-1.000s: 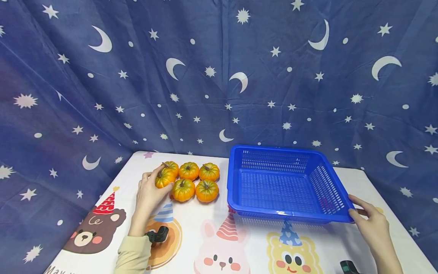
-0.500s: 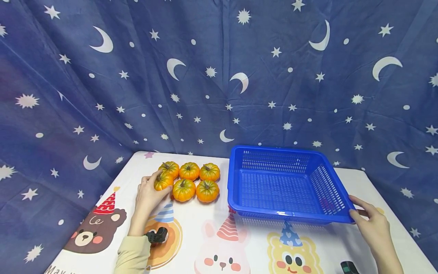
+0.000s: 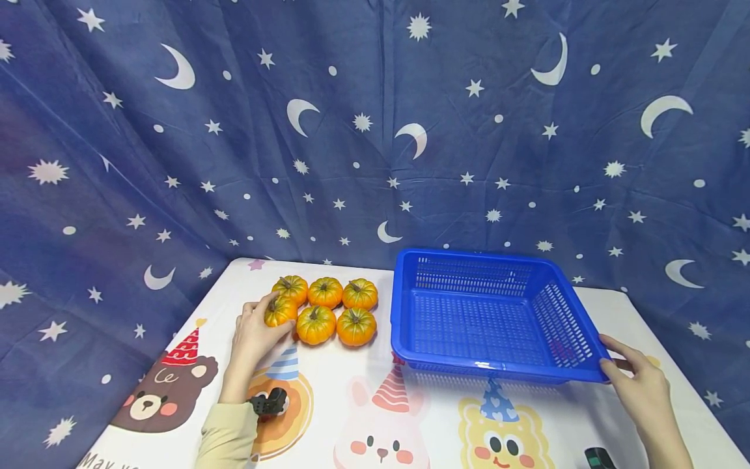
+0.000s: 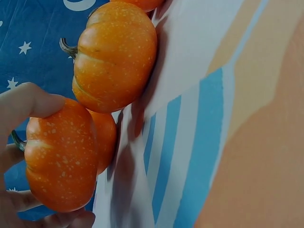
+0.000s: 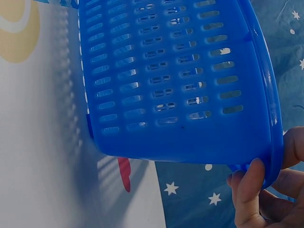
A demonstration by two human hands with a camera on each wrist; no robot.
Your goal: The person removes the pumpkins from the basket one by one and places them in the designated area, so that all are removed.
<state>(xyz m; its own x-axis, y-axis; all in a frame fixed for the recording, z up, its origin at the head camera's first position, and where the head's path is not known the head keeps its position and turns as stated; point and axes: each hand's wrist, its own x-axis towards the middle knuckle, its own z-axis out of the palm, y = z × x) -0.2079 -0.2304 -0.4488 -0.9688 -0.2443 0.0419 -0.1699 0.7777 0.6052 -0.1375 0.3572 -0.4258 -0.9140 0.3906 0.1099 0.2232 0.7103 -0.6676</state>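
Observation:
My left hand [image 3: 256, 331] grips a small orange pumpkin [image 3: 280, 311] at the front left of a cluster, thumb on one side and fingers round the other. In the left wrist view this pumpkin [image 4: 61, 156] has its stem toward the palm, and another pumpkin [image 4: 114, 57] sits beside it. Several more pumpkins, such as one in the front row [image 3: 316, 325], stand close together in two rows. On the right, my right hand [image 3: 641, 378] pinches the rim of a blue plastic basket [image 3: 486, 369] at its near right corner. Nothing lies inside the basket.
A white tablecloth [image 3: 357, 368] with printed cartoon animals covers the table. Behind it hangs a dark blue curtain [image 3: 351, 163] with moons and stars. Black wrist devices show near the left wrist [image 3: 269, 402] and right forearm [image 3: 599, 458].
The pumpkin in my left hand has shifted slightly left and down, closer to the tablecloth. My right hand and the basket stay where they were.

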